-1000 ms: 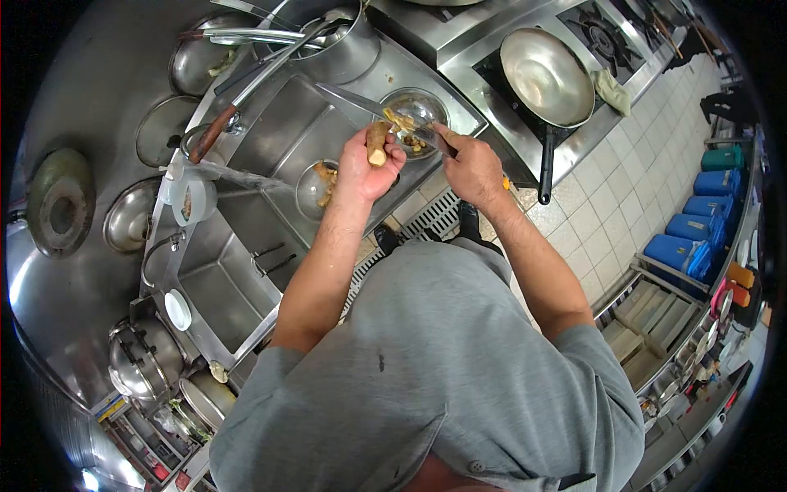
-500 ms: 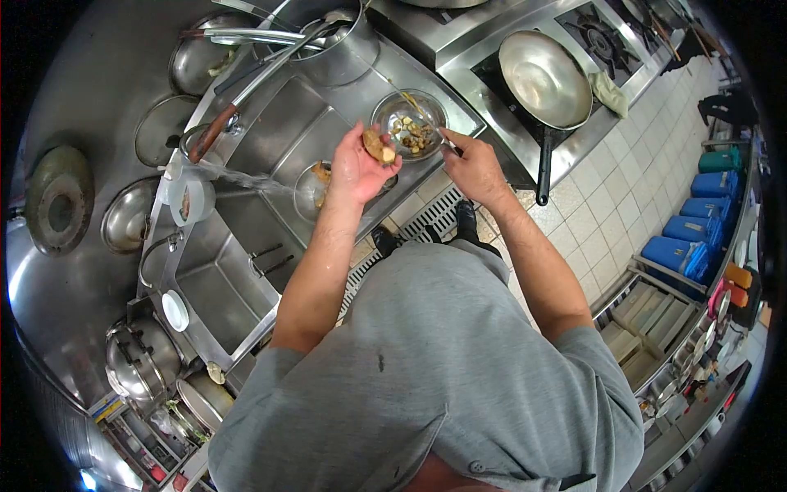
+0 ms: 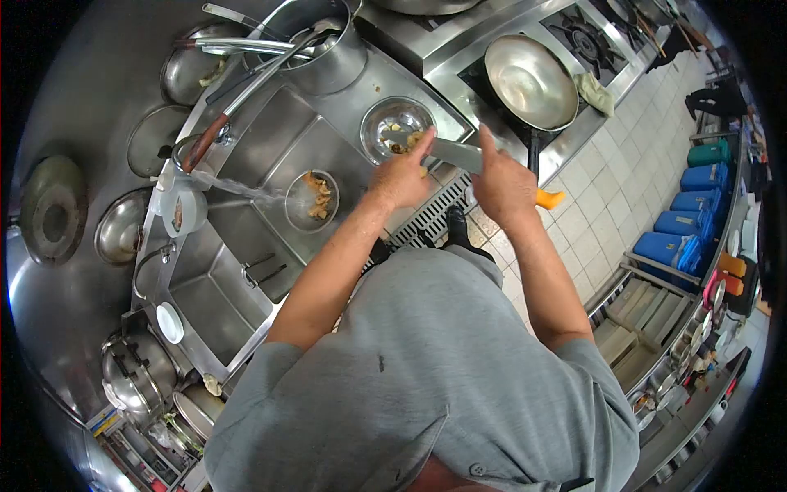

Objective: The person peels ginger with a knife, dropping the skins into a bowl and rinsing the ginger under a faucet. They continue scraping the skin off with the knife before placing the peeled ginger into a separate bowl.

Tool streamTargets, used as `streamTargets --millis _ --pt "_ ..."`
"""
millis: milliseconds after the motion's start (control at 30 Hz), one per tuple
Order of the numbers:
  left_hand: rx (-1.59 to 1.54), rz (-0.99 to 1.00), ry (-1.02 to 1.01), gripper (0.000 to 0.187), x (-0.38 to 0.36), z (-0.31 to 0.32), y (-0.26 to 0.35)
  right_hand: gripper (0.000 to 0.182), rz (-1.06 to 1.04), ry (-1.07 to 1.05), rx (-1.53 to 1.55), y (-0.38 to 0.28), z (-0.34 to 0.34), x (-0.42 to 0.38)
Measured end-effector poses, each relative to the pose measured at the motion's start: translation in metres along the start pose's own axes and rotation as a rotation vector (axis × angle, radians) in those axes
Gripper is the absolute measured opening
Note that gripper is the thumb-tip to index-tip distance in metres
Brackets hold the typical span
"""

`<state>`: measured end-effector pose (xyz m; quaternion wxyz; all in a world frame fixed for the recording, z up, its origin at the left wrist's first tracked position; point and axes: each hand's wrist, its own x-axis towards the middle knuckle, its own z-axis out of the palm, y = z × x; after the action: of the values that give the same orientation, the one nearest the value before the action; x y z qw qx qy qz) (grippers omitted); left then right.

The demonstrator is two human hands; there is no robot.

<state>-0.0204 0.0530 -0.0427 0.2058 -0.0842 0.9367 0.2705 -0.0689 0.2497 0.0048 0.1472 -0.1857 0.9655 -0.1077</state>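
Note:
My right hand (image 3: 504, 187) grips a broad-bladed knife (image 3: 456, 154) with an orange handle, its index finger stretched along the blade. The blade reaches left toward a metal bowl (image 3: 373, 116) holding small yellowish and brown pieces. Over the bowl's near edge is my left hand (image 3: 402, 179), index finger extended beside the blade and the other fingers curled. A yellowish bit shows at those fingers; most of what they hold is hidden. Down in the sink, a second bowl (image 3: 289, 205) holds orange-brown pieces (image 3: 318, 197).
Water runs from the tap side into the sink (image 3: 275, 123). A large pot (image 3: 332, 70) with long-handled ladles stands behind it. To the right, a wok (image 3: 531, 82) sits on the stove, its handle pointing toward me. A cloth (image 3: 594, 93) lies beside the wok.
My left hand has turned over and moved right, hiding most of the brown piece it held. The knife now shows broadside, and the sink bowl is uncovered.

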Motion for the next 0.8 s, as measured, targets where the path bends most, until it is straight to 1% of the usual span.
streamTargets --millis 33,100,133,167,233,267,300,367,400,433,500,533,567,633,667,800 --pt "0.001 0.002 0.0 0.099 0.005 0.0 -0.008 0.083 0.034 0.002 -0.014 0.009 -0.003 -0.003" --pt "-0.053 -0.108 -0.024 0.095 0.017 -0.001 -0.026 0.082 0.068 0.012 -0.041 0.022 -0.016 -0.017" --pt "-0.054 0.017 0.114 0.094 0.03 0.02 -0.057 0.078 0.09 -0.002 -0.054 0.027 -0.027 -0.025" --pt "-0.054 0.018 0.116 0.094 0.034 0.014 -0.062 0.075 0.111 -0.015 -0.067 0.032 -0.034 -0.031" --pt "-0.777 -0.128 -0.158 0.085 0.035 0.002 -0.07 0.072 0.114 0.025 -0.031 0.047 -0.039 -0.04" --pt "-1.008 -0.075 -0.128 0.06 0.035 0.005 -0.078 0.07 0.115 0.064 0.007 0.05 -0.04 -0.041" --pt "-1.008 -0.078 -0.124 0.06 0.034 0.006 -0.083 0.07 0.111 0.063 0.009 0.05 -0.04 -0.04" --pt "-1.888 -0.116 -0.231 0.042 0.035 0.007 -0.096 0.064 0.106 0.029 0.176 0.049 -0.039 -0.036" --pt "-1.977 0.027 -0.304 0.038 0.033 0.003 -0.097 0.057 0.061 0.077 0.219 0.046 -0.029 -0.033" --pt "-1.977 0.028 -0.295 0.038 0.026 -0.005 -0.088 0.053 0.029 0.065 0.282 0.044 -0.017 -0.03" --pt "-2.101 0.005 -0.022 0.036 0.009 -0.017 -0.064 0.05 -0.136 0.096 0.38 0.026 0.001 -0.03" --pt "-2.184 0.004 -0.031 0.036 0.003 -0.025 -0.052 0.049 -0.277 0.154 0.411 0.015 0.009 -0.032" --pt "-2.186 0.005 -0.018 0.036 0.0 -0.029 -0.05 0.049 -0.418 0.212 0.442 0.002 0.015 -0.034" --pt "-2.264 0.241 -0.052 0.037 -0.006 -0.034 -0.049 0.048 -0.509 0.195 0.505 -0.024 0.021 -0.038" --pt "-2.299 0.266 -0.039 0.04 -0.009 -0.038 -0.047 0.052 -0.534 0.209 0.496 -0.035 0.023 -0.038" --pt "-2.324 0.251 0.024 0.042 -0.022 -0.05 -0.043 0.057 -0.56 0.248 0.509 -0.061 0.014 -0.034"
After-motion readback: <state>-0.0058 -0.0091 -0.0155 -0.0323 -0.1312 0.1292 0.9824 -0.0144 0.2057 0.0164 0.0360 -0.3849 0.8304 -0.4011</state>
